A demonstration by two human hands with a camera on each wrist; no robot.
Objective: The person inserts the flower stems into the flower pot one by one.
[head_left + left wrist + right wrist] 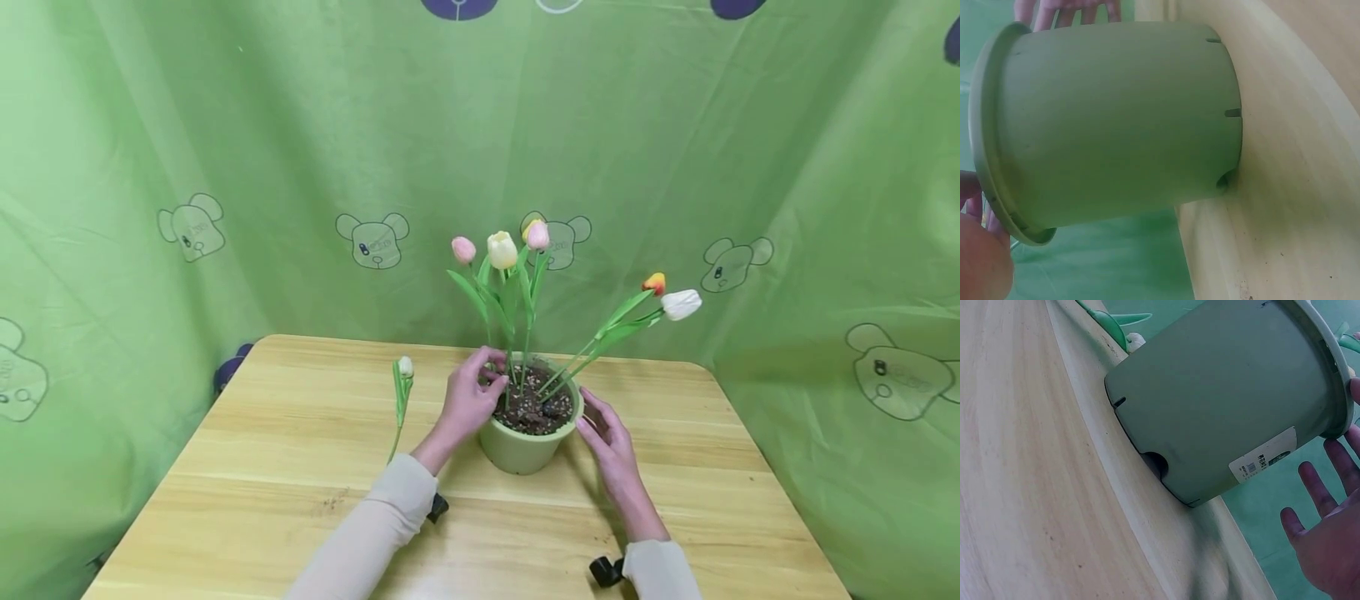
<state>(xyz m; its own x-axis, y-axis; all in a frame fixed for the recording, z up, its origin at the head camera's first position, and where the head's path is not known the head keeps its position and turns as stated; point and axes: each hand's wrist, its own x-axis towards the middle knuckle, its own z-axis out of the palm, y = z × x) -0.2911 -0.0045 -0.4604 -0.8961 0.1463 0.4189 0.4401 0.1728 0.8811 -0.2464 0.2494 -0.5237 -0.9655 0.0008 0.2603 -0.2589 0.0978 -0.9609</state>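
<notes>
A light green flowerpot (517,454) full of dark soil (531,412) stands on the wooden table. Upright in its left part are pink tulips, a yellow one partly hidden behind, and a cream tulip (502,250) in front. An orange-red tulip (654,283) and a white tulip (681,305) lean right. My left hand (474,396) is over the pot's left rim, thumb and finger pinching the cream tulip's stem low down. My right hand (611,442) touches the pot's right rim with thumb and fingertips, its other fingers spread and loosely extended in the right wrist view.
Left of the pot, another white tulip (406,367) lies on the wooden table (300,417), its lower stem behind my left forearm. Green curtains (300,167) with bear prints hang around the back and sides. Dark wrist mounts (604,572) show by both sleeves.
</notes>
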